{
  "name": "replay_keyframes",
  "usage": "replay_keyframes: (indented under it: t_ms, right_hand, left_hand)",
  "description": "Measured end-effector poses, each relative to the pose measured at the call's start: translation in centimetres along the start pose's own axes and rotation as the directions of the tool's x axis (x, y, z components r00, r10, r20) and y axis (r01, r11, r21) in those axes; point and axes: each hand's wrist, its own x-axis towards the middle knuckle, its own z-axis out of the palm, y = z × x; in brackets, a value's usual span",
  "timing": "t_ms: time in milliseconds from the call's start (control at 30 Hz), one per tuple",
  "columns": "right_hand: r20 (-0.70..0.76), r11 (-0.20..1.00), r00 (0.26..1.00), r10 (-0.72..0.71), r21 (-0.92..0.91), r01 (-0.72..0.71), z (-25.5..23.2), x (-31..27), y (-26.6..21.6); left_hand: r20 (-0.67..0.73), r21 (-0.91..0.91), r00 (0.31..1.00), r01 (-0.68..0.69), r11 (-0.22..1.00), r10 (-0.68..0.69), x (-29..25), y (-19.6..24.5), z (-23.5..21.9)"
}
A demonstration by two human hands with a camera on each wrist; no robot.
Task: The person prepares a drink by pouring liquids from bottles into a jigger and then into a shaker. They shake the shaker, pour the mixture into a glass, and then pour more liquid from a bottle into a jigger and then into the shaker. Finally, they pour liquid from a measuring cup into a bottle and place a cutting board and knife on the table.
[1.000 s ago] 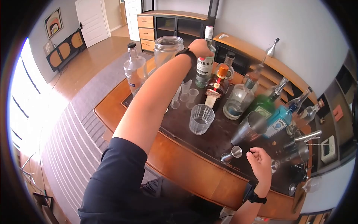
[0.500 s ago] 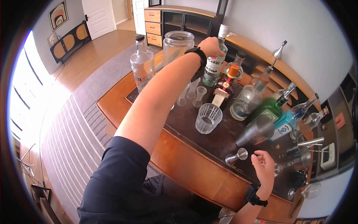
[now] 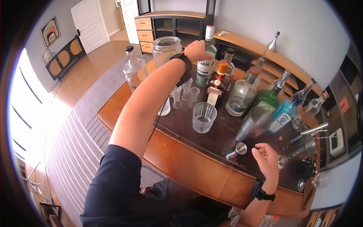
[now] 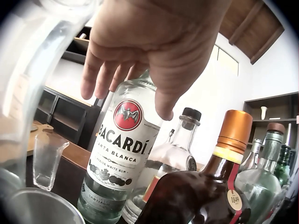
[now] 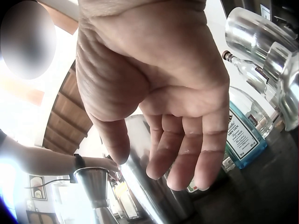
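Observation:
A white rum bottle (image 3: pixel 204 69) with a Bacardi label stands upright among the bottles at the back. My left hand (image 3: pixel 196 51) is at its neck and shoulder. In the left wrist view the fingers (image 4: pixel 105 79) hang fairly straight on one side of the bottle and the thumb on the other, without a curled grip. My right hand (image 3: pixel 266 162) hovers over the near right side with loosely bent fingers, holding nothing. Nearest to it are a steel jigger (image 3: pixel 236 152) and a tall shaker tin (image 3: pixel 254 123).
Beside the rum stands an orange-capped Cointreau bottle (image 3: pixel 214 90). A cut tumbler (image 3: pixel 204 119) and several small shot glasses (image 3: pixel 177 100) are in front. Green (image 3: pixel 266 99) and blue gin bottles (image 3: pixel 283 118) line the right. A large glass jar (image 3: pixel 167 47) is back left.
My left hand has drawn slightly left off the rum bottle's neck, showing more of it. The bottle stands in place. My right hand barely moves; the head view shifts.

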Motion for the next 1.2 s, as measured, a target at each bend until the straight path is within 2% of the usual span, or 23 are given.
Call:
replay_keyframes:
  t_ms: [67,167,200,233,300,333,433,500,567,600,700,733,833,967,1133,1200]
  right_hand:
    - [-0.012,1.000,1.000,0.004,-0.007,-0.004,0.0,0.0,0.1]
    - [-0.013,1.000,1.000,0.017,0.016,-0.017,0.2,0.0,-0.1]
    - [-0.013,0.999,1.000,0.026,0.029,-0.026,0.2,0.0,-0.2]
    - [-0.015,0.999,1.000,0.023,0.031,-0.023,0.2,-0.1,-0.2]
    - [-0.020,0.999,1.000,0.014,0.032,-0.013,0.2,0.0,-0.2]
    - [-0.035,0.999,0.999,0.020,0.027,-0.019,0.3,-0.1,-0.2]
    - [-0.013,0.997,0.998,0.062,0.040,-0.061,0.4,-0.2,-1.1]
    - [-0.028,1.000,0.999,0.028,0.009,-0.028,0.5,0.0,-0.4]
    - [-0.044,1.000,0.999,0.014,-0.016,-0.015,0.7,0.1,0.3]
    - [-0.053,0.999,0.998,0.016,-0.027,-0.018,0.8,0.1,0.6]
    - [-0.059,0.994,0.997,0.055,-0.088,-0.061,0.5,0.1,0.2]
    - [-0.060,0.990,0.995,0.074,-0.112,-0.080,0.4,0.1,-0.1]
    - [-0.037,0.989,0.997,0.070,-0.130,-0.074,0.2,0.1,-0.2]
    - [-0.015,0.998,0.999,0.036,-0.048,-0.037,0.3,-0.2,0.1]
    - [0.021,0.999,0.999,0.034,-0.010,-0.034,0.3,-0.3,0.0]
    - [0.034,0.999,0.998,0.047,-0.001,-0.047,0.1,-0.4,-0.3]
  left_hand:
    - [0.001,0.017,1.000,-0.003,1.000,0.003,0.0,0.0,0.2]
    - [-0.183,0.059,0.981,0.076,0.995,-0.064,0.5,-0.1,0.9]
    - [-0.218,-0.028,0.973,0.066,0.997,-0.071,-0.3,0.7,0.2]
    - [-0.305,-0.035,0.951,0.032,0.999,-0.041,-0.6,1.1,0.1]
    - [-0.358,-0.048,0.933,-0.040,0.998,0.021,-1.5,2.3,-0.8]
    - [-0.460,-0.018,0.885,-0.084,0.996,0.066,-2.0,3.1,-0.7]
    - [-0.427,-0.016,0.876,-0.256,0.967,0.225,-2.3,5.4,-1.3]
    - [-0.353,-0.012,0.889,-0.317,0.948,0.293,-1.9,6.9,-0.4]
    - [-0.163,0.128,0.935,-0.298,0.946,0.316,-0.8,8.6,0.2]
    - [-0.199,0.209,0.912,-0.319,0.925,0.359,0.2,8.9,1.4]
    - [-0.008,0.264,0.964,-0.253,0.931,0.264,1.7,10.4,2.0]
    - [0.049,0.247,0.981,-0.196,0.949,0.190,1.5,11.2,1.5]
    - [0.162,0.251,0.979,-0.163,0.954,0.125,3.2,11.3,2.1]
    - [0.187,0.255,0.981,-0.101,0.962,0.053,5.9,10.2,3.6]
    - [0.174,0.247,0.985,-0.049,0.968,0.005,5.9,9.7,3.5]
    - [0.144,0.120,0.989,-0.002,0.993,-0.015,5.8,9.0,3.6]
